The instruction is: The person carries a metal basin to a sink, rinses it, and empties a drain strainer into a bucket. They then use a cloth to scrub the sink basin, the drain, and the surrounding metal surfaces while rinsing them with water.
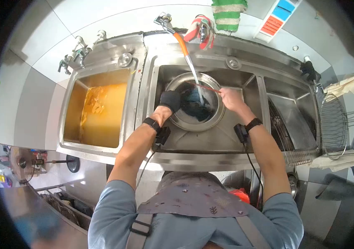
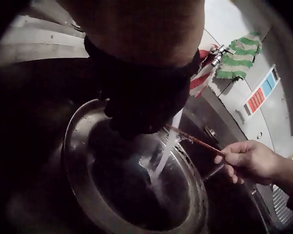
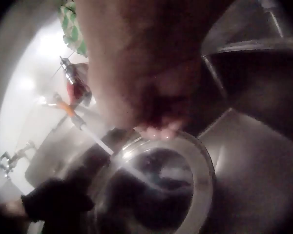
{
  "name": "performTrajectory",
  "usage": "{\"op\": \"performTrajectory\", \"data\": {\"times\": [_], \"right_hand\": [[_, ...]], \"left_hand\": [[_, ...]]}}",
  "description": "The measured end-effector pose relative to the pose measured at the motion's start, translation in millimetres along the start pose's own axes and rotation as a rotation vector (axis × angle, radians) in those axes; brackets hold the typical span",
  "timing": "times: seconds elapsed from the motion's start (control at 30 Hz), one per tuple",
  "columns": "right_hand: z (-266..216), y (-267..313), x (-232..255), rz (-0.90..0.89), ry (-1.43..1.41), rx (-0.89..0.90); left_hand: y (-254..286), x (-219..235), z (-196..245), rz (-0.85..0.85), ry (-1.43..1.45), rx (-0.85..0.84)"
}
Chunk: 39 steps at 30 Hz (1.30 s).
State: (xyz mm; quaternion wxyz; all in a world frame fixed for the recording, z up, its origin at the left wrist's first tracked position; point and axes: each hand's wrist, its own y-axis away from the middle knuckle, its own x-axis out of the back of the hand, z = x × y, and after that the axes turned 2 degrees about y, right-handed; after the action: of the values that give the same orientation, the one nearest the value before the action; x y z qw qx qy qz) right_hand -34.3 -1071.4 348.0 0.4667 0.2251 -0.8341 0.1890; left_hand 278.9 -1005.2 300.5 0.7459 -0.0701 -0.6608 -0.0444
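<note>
My right hand grips one end of a thin reddish-brown stick that looks like a chopstick. The stick slants over a round metal basin, its far end close by my left hand. A black glove covers my left hand, which is at the basin's left rim; its fingers are lost in shadow in the left wrist view. Water streams from an orange-ended tap hose into the basin. Dark contents lie under the water there.
The basin stands in the middle sink. Cloudy orange water fills the left sink. Wire racks lean in the right sink, and a wire strainer hangs beside it. Red-striped gloves and a green-striped cloth hang behind.
</note>
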Motion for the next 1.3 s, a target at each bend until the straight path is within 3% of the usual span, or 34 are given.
{"op": "performTrajectory", "data": {"times": [0.13,0.3,0.4,0.47,0.5,0.6,0.7,0.8,0.9,0.93,1.03,1.07,1.13,1.17,1.23,1.3], "right_hand": [[9,0,12,-0.039,-0.050,0.031],[-19,-5,36,0.027,-0.171,-0.090],[-38,-18,37,0.047,-0.321,-0.035],[-66,-29,44,0.042,-0.351,-0.092],[-77,-33,44,0.035,-0.386,-0.157],[-74,-52,18,0.067,-0.495,-0.269],[-63,-73,-19,0.098,-0.543,-0.383],[-65,-86,-40,0.112,-0.863,-0.556],[-60,-99,-60,-0.031,-0.877,-0.450],[-44,-109,-85,-0.008,-0.825,-0.448],[-45,-114,-90,0.042,-0.644,-0.436],[-53,-112,-84,0.042,-0.644,-0.441],[-76,-101,-51,0.014,-0.206,-0.274],[-83,-96,-42,0.008,-0.251,-0.296],[-73,-109,-57,0.019,-0.171,-0.349],[-66,-115,-66,0.054,-0.205,-0.435]], "left_hand": [[10,31,26,0.119,0.059,0.001],[5,59,50,0.230,0.204,-0.067],[-7,65,68,-0.030,0.251,-0.019],[-27,24,71,0.284,0.431,-0.122],[-28,17,76,0.383,0.611,-0.080],[-28,25,82,0.127,0.637,-0.012],[-46,-37,69,0.114,0.599,0.123],[-45,-34,71,0.092,0.559,0.186],[-47,-23,70,-0.041,0.363,0.164],[-46,-20,69,-0.088,0.296,0.146],[-44,-31,64,-0.097,0.217,0.077],[-49,-64,54,0.047,0.326,0.066],[-60,-80,49,0.194,0.440,0.036],[-63,-73,49,0.045,0.357,0.053],[-66,-56,50,-0.093,0.268,0.070],[-58,-43,56,0.003,0.151,-0.052]]}}
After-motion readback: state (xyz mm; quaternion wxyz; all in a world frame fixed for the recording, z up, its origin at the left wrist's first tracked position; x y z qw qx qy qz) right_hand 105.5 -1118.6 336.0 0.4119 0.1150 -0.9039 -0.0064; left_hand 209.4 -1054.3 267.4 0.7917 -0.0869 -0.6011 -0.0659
